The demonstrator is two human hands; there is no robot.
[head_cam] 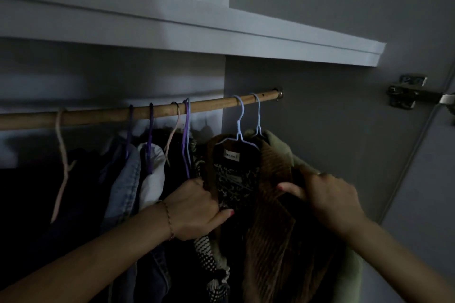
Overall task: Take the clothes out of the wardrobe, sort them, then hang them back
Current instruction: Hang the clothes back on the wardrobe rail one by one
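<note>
My left hand (pixel 199 206) grips the left front edge of the brown corduroy jacket (pixel 270 204), thumb pointing to three o'clock, while my right hand (pixel 327 194) pinches its collar at four o'clock from the blue hanger (pixel 240 125). I judge I'm spreading it open to straighten or lift it. It hangs on the wooden rail (pixel 98 113), at twelve o'clock. The darker clothes at nine o'clock are too dim to identify.

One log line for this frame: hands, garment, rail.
left hand: grips brown corduroy jacket front | right hand: grips its other side | jacket: on blue hanger, on wooden rail
</note>
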